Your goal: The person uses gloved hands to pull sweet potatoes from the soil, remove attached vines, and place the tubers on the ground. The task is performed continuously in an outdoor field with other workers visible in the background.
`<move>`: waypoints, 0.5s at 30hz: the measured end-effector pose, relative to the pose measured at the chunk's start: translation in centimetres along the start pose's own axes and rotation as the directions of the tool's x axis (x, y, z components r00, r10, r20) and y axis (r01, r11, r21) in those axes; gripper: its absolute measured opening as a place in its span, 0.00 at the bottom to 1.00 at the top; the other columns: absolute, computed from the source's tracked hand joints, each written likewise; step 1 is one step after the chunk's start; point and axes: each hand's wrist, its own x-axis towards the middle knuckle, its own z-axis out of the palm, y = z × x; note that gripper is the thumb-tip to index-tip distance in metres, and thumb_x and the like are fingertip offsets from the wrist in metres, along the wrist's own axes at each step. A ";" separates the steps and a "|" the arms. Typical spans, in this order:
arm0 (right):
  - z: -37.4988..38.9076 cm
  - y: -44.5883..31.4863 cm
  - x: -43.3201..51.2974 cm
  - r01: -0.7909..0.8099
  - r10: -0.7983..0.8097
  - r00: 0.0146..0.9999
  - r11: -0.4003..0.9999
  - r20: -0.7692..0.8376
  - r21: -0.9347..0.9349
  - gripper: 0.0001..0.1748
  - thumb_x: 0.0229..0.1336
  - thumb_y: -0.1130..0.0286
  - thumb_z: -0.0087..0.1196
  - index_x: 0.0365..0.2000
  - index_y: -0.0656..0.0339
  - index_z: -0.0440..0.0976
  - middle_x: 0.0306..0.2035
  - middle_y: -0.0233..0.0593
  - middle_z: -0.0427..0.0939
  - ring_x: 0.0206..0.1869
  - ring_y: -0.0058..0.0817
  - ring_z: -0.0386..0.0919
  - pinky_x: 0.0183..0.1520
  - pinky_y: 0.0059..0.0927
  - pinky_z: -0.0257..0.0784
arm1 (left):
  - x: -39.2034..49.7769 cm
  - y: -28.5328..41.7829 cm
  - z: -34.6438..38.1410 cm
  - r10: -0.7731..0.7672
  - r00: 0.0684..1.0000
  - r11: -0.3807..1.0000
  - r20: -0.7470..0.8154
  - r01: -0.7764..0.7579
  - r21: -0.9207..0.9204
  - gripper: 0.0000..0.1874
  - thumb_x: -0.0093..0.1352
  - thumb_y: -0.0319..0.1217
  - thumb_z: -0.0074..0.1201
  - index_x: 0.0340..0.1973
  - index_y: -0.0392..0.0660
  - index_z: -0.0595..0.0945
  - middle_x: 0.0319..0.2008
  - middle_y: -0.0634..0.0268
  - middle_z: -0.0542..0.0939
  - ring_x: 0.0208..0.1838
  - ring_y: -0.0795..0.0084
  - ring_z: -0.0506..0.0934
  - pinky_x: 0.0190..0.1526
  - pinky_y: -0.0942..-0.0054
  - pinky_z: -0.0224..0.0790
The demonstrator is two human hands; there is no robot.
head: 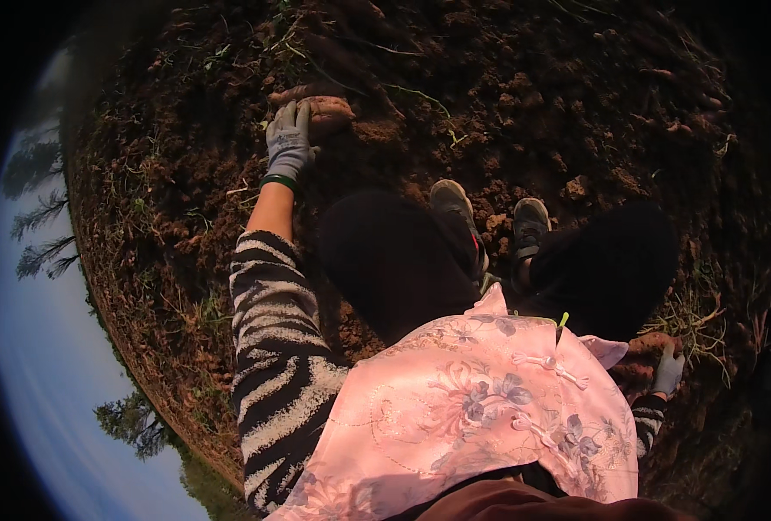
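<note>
My left hand (289,138), in a light grey work glove with a dark green cuff, reaches far forward. Its fingers lie against the left end of a thick sweet potato (329,108), and the thumb sticks out to the side. Just beyond is a second, thinner reddish tuber (292,93). Low on the right, my right hand (669,370), also gloved, touches the end of another reddish tuber (651,342) beside my body. How firmly either hand grips cannot be seen. One more tuber (631,370) shows below it, partly hidden by my pink flowered garment (463,410).
Loose brown soil with clods (577,187) surrounds my shoes (530,225) and bent knees. Green vine stems (424,98) trail across the soil ahead. Cut stalks (695,325) lie at the right. Several reddish tubers (708,101) lie in shade at the upper right. Trees (131,420) stand along the left horizon.
</note>
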 end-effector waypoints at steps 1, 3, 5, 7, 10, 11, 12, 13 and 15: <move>-1.1 -0.7 -0.6 0.058 -0.056 0.998 0.996 -0.027 0.073 0.49 0.62 0.31 0.52 0.63 0.68 0.71 0.62 0.59 0.76 0.64 0.54 0.73 0.64 0.46 0.68 | 1.5 0.0 -0.7 0.008 0.999 1.000 0.041 -0.007 -0.024 0.57 0.59 0.43 0.74 0.78 0.56 0.55 0.78 0.54 0.57 0.80 0.50 0.56 0.77 0.50 0.49; -2.7 -3.7 -0.2 0.145 -0.140 0.989 0.984 -0.053 0.101 0.41 0.67 0.38 0.53 0.62 0.64 0.73 0.59 0.53 0.79 0.60 0.47 0.76 0.61 0.43 0.69 | 3.8 -0.1 -0.9 0.022 0.991 0.997 0.130 -0.012 -0.077 0.57 0.58 0.42 0.74 0.79 0.57 0.55 0.79 0.55 0.56 0.80 0.52 0.56 0.77 0.50 0.50; -4.5 -6.6 0.4 0.241 -0.224 0.969 0.948 -0.106 0.205 0.38 0.68 0.40 0.54 0.62 0.64 0.74 0.57 0.49 0.80 0.57 0.42 0.78 0.60 0.40 0.70 | 5.7 0.3 -0.6 0.006 0.986 0.998 0.167 0.004 -0.058 0.55 0.60 0.38 0.71 0.78 0.58 0.55 0.80 0.57 0.56 0.79 0.53 0.58 0.75 0.51 0.54; -7.6 -13.0 -1.6 0.378 -0.347 0.923 0.897 -0.166 0.228 0.37 0.70 0.42 0.54 0.63 0.64 0.73 0.60 0.47 0.79 0.59 0.37 0.77 0.61 0.37 0.69 | 6.0 0.5 -2.0 -0.008 0.959 1.000 0.284 0.011 -0.008 0.54 0.61 0.37 0.69 0.79 0.57 0.55 0.80 0.57 0.55 0.80 0.53 0.58 0.75 0.51 0.56; -11.2 -20.5 -3.5 0.546 -0.464 0.827 0.798 -0.317 0.255 0.35 0.70 0.40 0.52 0.62 0.60 0.75 0.59 0.46 0.80 0.61 0.40 0.76 0.64 0.38 0.68 | 4.2 0.9 -0.1 -0.002 0.995 1.000 0.099 -0.001 0.030 0.48 0.63 0.35 0.65 0.77 0.55 0.59 0.77 0.59 0.61 0.73 0.52 0.66 0.70 0.51 0.61; -12.3 -22.9 -4.4 0.565 -0.474 0.807 0.794 -0.354 0.226 0.34 0.71 0.41 0.52 0.62 0.58 0.75 0.60 0.44 0.80 0.62 0.38 0.76 0.66 0.38 0.68 | 3.3 1.1 0.3 0.001 1.000 0.999 0.021 -0.002 0.047 0.46 0.63 0.35 0.64 0.76 0.55 0.60 0.77 0.60 0.62 0.71 0.52 0.68 0.69 0.51 0.62; -12.9 -25.1 -4.9 0.605 -0.507 0.779 0.762 -0.369 0.229 0.33 0.71 0.43 0.53 0.63 0.56 0.75 0.60 0.42 0.79 0.63 0.36 0.76 0.67 0.38 0.67 | 1.5 0.8 1.7 0.017 0.989 0.991 -0.147 0.003 0.132 0.42 0.65 0.36 0.61 0.74 0.56 0.63 0.72 0.61 0.67 0.64 0.53 0.72 0.65 0.51 0.64; -13.2 -27.0 -4.7 0.647 -0.547 0.747 0.728 -0.377 0.227 0.31 0.72 0.44 0.53 0.63 0.55 0.75 0.60 0.40 0.79 0.63 0.34 0.76 0.68 0.38 0.67 | -0.3 0.7 2.2 0.013 0.983 0.992 -0.184 0.010 0.125 0.41 0.65 0.37 0.60 0.74 0.57 0.64 0.70 0.61 0.68 0.64 0.53 0.72 0.65 0.51 0.65; -13.6 -29.7 -4.2 0.765 -0.653 0.631 0.614 -0.419 0.195 0.30 0.72 0.46 0.53 0.63 0.54 0.75 0.60 0.39 0.80 0.62 0.30 0.77 0.66 0.35 0.69 | -1.3 0.8 2.7 0.037 0.961 0.995 -0.275 -0.009 0.101 0.38 0.66 0.38 0.59 0.73 0.59 0.65 0.68 0.61 0.69 0.63 0.54 0.73 0.64 0.51 0.66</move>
